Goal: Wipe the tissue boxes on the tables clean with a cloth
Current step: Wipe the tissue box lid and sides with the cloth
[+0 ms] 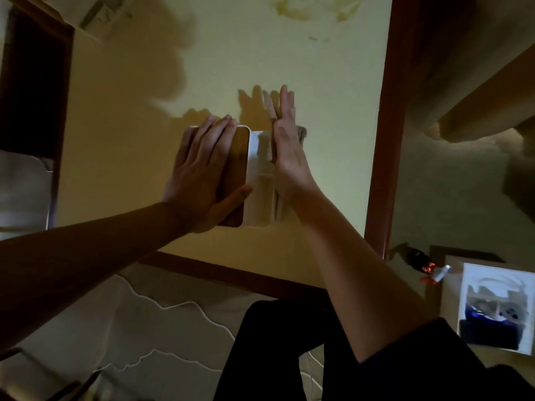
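Tissue box sits mid-worktop, steadied by the flat, open left hand on its wooden lid while the straight-fingered right hand presses the cloth against its side.

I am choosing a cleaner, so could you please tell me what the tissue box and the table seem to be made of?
Tissue box: smooth white body, probably plastic; brown wood-grain lid, wood or veneer. Table: pale glossy top, perhaps laminate, with a reddish-brown wood-look edge.

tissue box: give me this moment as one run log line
stage: wiping | left hand: flat on tissue box top | right hand: presses cloth on its side | table
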### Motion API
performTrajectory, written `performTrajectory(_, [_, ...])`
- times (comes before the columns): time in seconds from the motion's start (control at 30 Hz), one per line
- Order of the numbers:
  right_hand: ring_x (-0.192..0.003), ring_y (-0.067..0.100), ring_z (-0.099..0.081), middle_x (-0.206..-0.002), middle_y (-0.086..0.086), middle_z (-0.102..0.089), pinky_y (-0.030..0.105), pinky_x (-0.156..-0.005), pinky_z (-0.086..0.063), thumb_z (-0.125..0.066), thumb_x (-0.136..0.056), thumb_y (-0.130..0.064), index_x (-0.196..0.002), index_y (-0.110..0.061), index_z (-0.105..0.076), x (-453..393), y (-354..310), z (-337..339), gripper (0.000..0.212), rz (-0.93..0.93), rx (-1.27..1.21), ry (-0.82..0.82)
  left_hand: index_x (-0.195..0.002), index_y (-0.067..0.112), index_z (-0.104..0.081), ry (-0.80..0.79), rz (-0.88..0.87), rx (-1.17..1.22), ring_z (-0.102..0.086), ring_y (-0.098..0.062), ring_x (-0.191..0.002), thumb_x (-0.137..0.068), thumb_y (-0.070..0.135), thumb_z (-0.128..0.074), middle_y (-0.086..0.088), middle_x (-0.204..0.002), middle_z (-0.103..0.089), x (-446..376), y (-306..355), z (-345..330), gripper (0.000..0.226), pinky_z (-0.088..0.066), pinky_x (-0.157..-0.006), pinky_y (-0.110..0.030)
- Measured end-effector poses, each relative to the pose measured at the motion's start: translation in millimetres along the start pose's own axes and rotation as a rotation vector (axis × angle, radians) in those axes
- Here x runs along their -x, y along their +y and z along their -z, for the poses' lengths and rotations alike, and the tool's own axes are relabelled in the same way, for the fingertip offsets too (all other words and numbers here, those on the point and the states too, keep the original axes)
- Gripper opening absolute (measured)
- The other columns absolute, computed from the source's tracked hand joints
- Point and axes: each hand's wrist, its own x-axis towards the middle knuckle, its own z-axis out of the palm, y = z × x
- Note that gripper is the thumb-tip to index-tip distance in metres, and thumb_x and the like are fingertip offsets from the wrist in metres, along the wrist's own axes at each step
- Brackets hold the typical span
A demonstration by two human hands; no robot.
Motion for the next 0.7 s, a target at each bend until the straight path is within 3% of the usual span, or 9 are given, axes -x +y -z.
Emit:
performTrajectory(0.1, [-0.162,0.011,0.013,-0.175,-0.008,0.007,0.024,-0.123,0.017,-0.016,-0.113,-0.034,-0.168,-0.028,-0.006,20,3,-9,0.056,-0.072,0.015,-0.006,-0.162,-0.002,-0.022,0.0,-0.006,0.008,-0.012,-0.033,-0.16,-0.099,0.066,-0.039,-0.017,-0.17,-0.021,2,0,-1,0.094,-0.015,-0.124,-0.064])
performTrajectory(0.13, [-0.161,0.009,0.013,-0.176,-0.006,0.008,0.025,-0.124,0.015,-0.015,-0.112,-0.034,-0.168,-0.023,-0.006,30,6,-13,0.058,-0.099,0.002,0.007,-0.162,-0.001,-0.021,-0.005,-0.003,0.011,-0.011,-0.033,-0.16,-0.099,0.066,-0.039,-0.017,-0.17,-0.02,3,0,-1,0.094,-0.014,-0.124,-0.064])
performTrajectory(0.23, [-0.164,0.026,-0.001,-0.176,0.0,0.007,0.058,-0.131,-0.01,-0.018,-0.116,-0.027,-0.166,-0.017,-0.005,80,21,-23,0.054,-0.043,0.047,0.032,-0.163,0.0,-0.019,-0.026,0.017,0.016,-0.008,-0.031,-0.161,-0.098,0.066,-0.04,-0.016,-0.171,-0.018,3,-1,-1,0.095,-0.013,-0.124,-0.063])
performTrajectory(0.33, [-0.162,0.033,-0.007,-0.177,-0.009,0.006,0.073,-0.12,-0.027,-0.015,-0.115,-0.035,-0.168,-0.037,0.001,124,27,-36,0.055,-0.071,0.012,0.039,-0.163,0.0,-0.02,-0.025,0.019,0.022,-0.01,-0.033,-0.16,-0.098,0.067,-0.038,-0.016,-0.171,-0.019,3,1,0,0.095,-0.013,-0.124,-0.064])
performTrajectory(0.37, [-0.163,0.028,-0.004,-0.176,-0.012,0.006,0.073,-0.121,-0.025,-0.017,-0.114,-0.033,-0.166,-0.043,0.003,131,26,-39,0.056,-0.075,-0.054,0.064,-0.162,0.0,-0.021,-0.022,0.02,0.028,-0.011,-0.033,-0.16,-0.098,0.067,-0.038,-0.017,-0.171,-0.02,3,2,0,0.095,-0.013,-0.124,-0.064])
performTrajectory(0.47, [-0.163,0.017,0.005,-0.177,-0.008,0.006,0.061,-0.13,-0.012,-0.018,-0.114,-0.031,-0.165,-0.037,0.0,133,20,-45,0.054,-0.089,-0.133,0.098,-0.162,-0.001,-0.022,-0.003,0.014,0.025,-0.012,-0.034,-0.16,-0.098,0.067,-0.039,-0.017,-0.17,-0.022,2,3,2,0.094,-0.014,-0.124,-0.064])
performTrajectory(0.63, [-0.159,0.038,-0.013,-0.177,0.004,-0.004,0.062,-0.127,-0.015,-0.013,-0.111,-0.055,-0.162,-0.047,0.001,87,22,-30,0.053,-0.03,-0.114,0.092,-0.162,0.0,-0.022,-0.011,0.009,0.016,-0.012,-0.031,-0.16,-0.096,0.068,-0.042,-0.015,-0.17,-0.023,1,1,2,0.097,-0.015,-0.125,-0.062])
performTrajectory(0.7, [-0.163,0.028,-0.004,-0.178,0.0,0.004,0.062,-0.129,-0.012,-0.014,-0.108,-0.063,-0.157,-0.062,0.007,55,19,-20,0.053,-0.012,-0.124,0.035,-0.162,0.001,-0.021,-0.027,0.01,0.016,-0.012,-0.031,-0.16,-0.095,0.069,-0.042,-0.014,-0.17,-0.023,-2,-2,3,0.098,-0.015,-0.125,-0.061])
